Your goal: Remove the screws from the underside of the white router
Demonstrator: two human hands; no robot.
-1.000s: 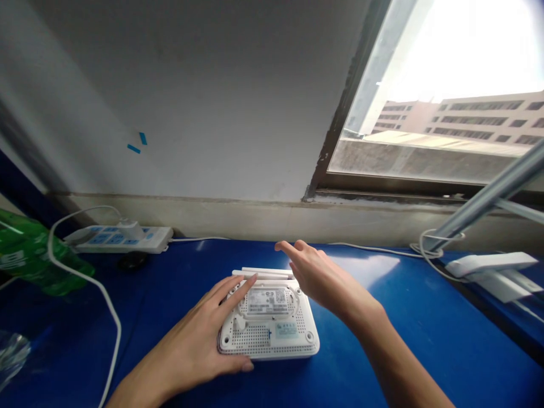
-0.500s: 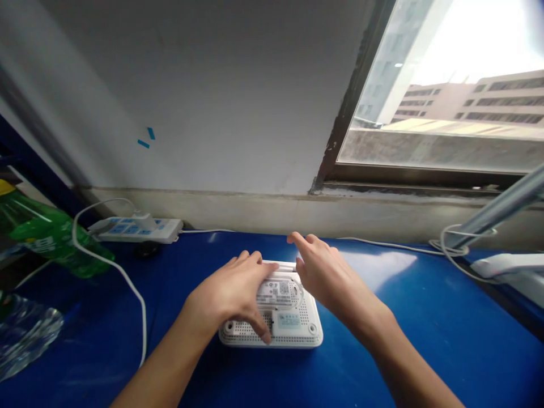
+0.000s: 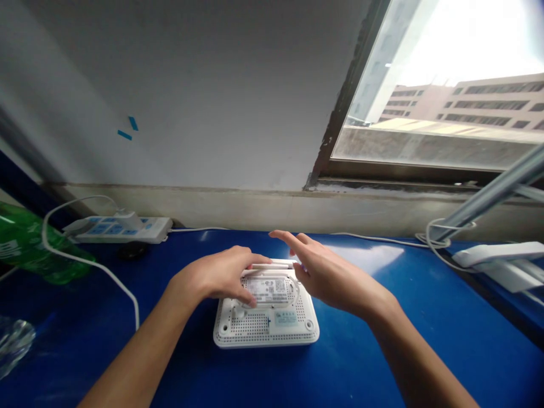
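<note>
The left hand [image 3: 215, 277] lies half-curled over the far part of a white router [image 3: 266, 327], which sits upside down on the blue tabletop [image 3: 382, 357], perforated underside facing up. Its thumb rests on the printed label [image 3: 268, 290] and its other fingers reach toward the far edge; no firm grip is evident. The right hand [image 3: 334, 280] is open, fingers extended toward the left, held at the far edge just beside the folded white antennas [image 3: 272, 264]; contact with them cannot be confirmed. A small pale blue sticker [image 3: 285, 318] sits on the underside, near the label.

Toward the back left of the tabletop stands a white power strip [image 3: 123, 229] with a plug inserted, and a white cable [image 3: 91, 265] curves across in front of it. A green plastic bottle [image 3: 23, 249] lies at far left, with a clear plastic bottle [image 3: 12, 343] nearer the camera. At right, a metal pole [image 3: 488, 192] slants above a white fitting [image 3: 497, 255], below a window [image 3: 433, 90]
</note>
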